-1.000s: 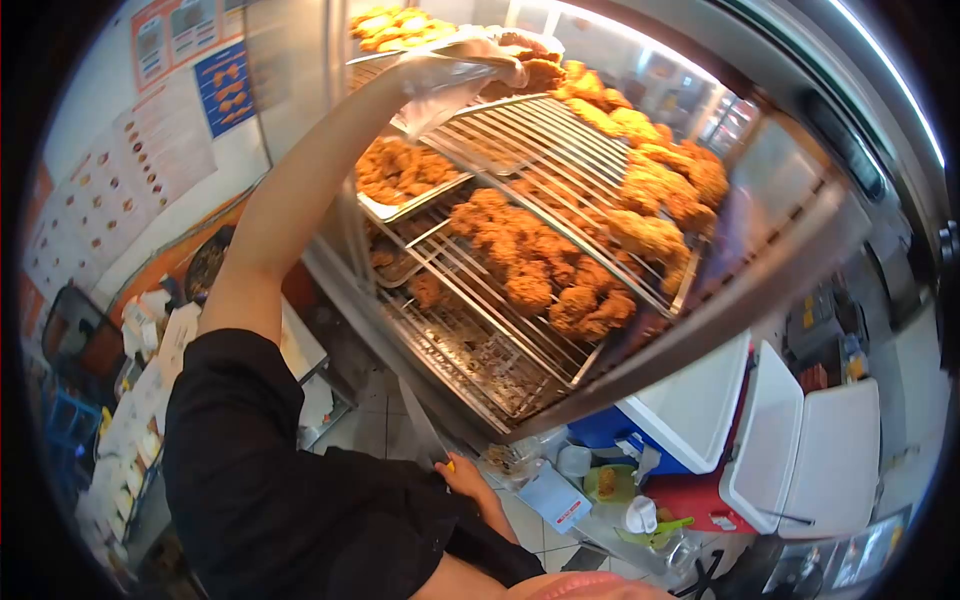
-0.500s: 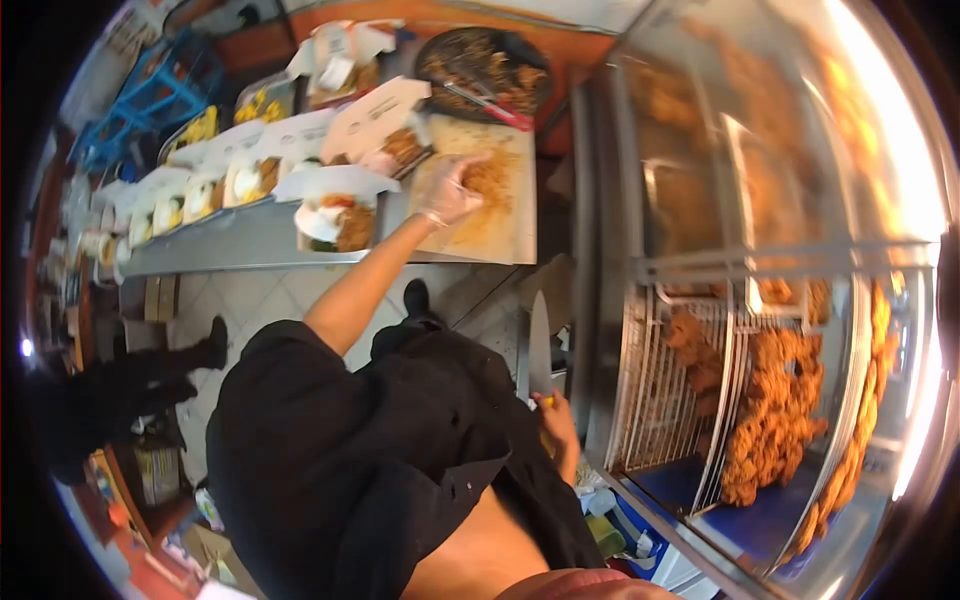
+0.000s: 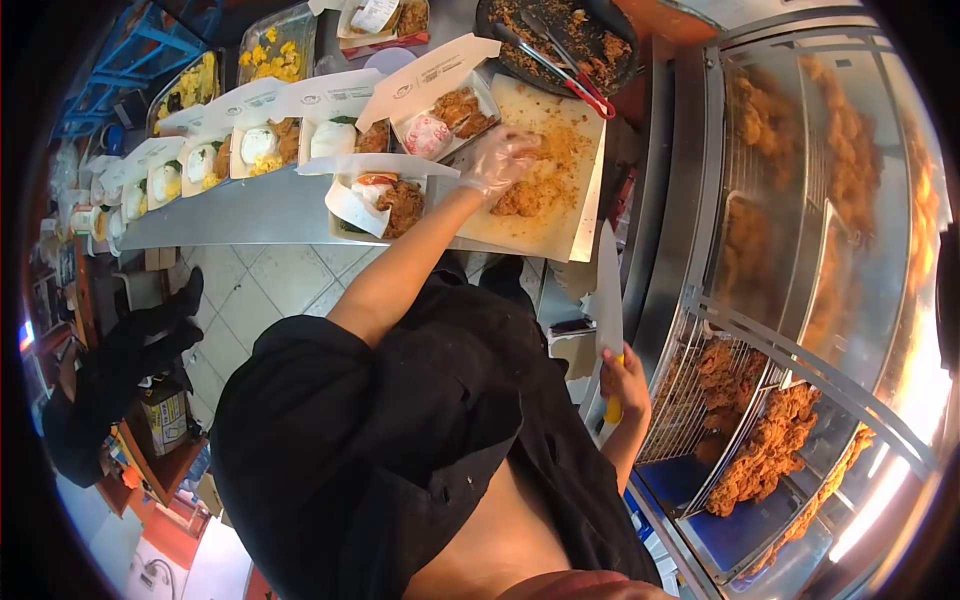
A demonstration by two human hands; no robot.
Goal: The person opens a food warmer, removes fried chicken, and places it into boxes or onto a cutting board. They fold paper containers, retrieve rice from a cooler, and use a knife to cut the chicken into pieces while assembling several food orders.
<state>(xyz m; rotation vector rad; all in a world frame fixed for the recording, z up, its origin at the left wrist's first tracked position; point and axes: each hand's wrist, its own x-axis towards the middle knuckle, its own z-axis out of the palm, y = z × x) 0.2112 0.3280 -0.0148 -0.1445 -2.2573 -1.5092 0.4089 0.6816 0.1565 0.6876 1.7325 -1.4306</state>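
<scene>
My left hand [image 3: 503, 160], in a clear plastic glove, is over the upper left of a pale cutting board [image 3: 555, 225]. Its fingers are bent but apart, close to fried crumbs [image 3: 530, 195] scattered there; nothing shows in them. My right hand [image 3: 625, 380] is wrapped round the yellow handle of a large knife [image 3: 609, 290], blade upward, to the right of my body and below the board. Beside my left wrist stands an open takeaway box [image 3: 345, 215] with a fried piece in it. Behind it, another box [image 3: 410, 125] holds fried pieces and a round wrapped bundle.
More open food boxes [image 3: 262, 150] line the steel counter [image 3: 290, 222] to the left. A dark round pan [image 3: 490, 15] with crumbs and red-handled tongs [image 3: 590, 90] sits behind the board. At right stands a glass cabinet of fried chicken [image 3: 770, 460]. A person's dark-clad legs [image 3: 150, 330] appear left.
The view has shifted, bringing the board and boxes higher in the picture. My left hand, earlier curved beside the crumbs, now lies flatter over the board. The knife stays in my right hand.
</scene>
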